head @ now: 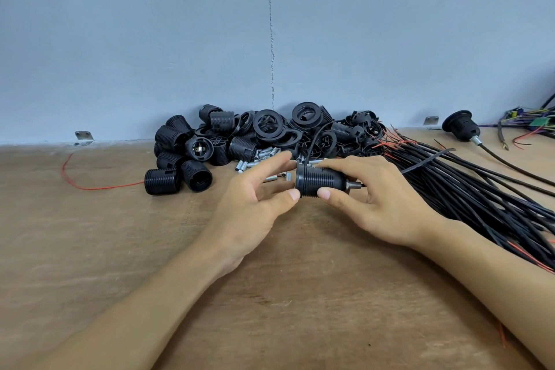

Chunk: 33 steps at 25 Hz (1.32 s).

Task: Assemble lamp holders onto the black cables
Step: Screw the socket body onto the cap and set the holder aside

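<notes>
The bare left forearm and right forearm reach in from the lower edge and converge. The right hand grips a black ribbed plastic lamp holder, thumb beneath, fingers curled over its top. The left hand has its fingers spread and nearly straight, thumb tip touching the holder's rim.

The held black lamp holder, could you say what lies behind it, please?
Small silver metal tubes and a pile of black plastic holder parts; those directly behind are hidden.

Matt black ribbed plastic lamp holder, rough wooden table
</notes>
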Available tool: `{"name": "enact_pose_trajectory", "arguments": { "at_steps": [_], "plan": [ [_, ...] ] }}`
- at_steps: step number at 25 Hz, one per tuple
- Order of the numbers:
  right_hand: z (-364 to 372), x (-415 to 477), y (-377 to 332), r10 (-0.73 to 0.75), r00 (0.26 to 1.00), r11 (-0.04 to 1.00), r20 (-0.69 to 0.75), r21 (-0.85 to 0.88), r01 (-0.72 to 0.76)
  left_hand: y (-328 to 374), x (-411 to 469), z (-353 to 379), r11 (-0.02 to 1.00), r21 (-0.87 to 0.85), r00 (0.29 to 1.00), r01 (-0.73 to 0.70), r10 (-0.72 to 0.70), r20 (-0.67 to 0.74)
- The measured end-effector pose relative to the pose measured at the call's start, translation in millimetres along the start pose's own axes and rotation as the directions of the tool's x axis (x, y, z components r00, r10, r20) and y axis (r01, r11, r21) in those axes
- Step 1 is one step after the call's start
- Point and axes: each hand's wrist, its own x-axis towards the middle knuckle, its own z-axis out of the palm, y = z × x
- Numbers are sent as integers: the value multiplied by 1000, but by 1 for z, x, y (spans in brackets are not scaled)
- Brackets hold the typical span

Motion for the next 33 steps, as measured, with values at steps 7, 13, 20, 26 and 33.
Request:
{"name": "enact_pose_trajectory", "arguments": {
  "at_steps": [7,13,20,26,33],
  "plan": [
    [0,1,1,-3,999,1000,37,13,3,-1,-1,1,999,-21,999,-29,29,17],
    [1,2,0,-18,997,999,78,36,15,2,-2,6,991,-125,999,-35,36,6],
    [2,0,0,-36,998,999,51,-8,36,1,2,1,985,-171,998,-4,-8,-67],
    [2,-1,0,-16,1000,999,24,-28,17,1,2,-2,999,-20,998,49,-50,-36],
    [1,-1,-1,-22,998,999,64,-36,24,0,3,-7,994,-62,995,90,-87,52]
  ]
}}
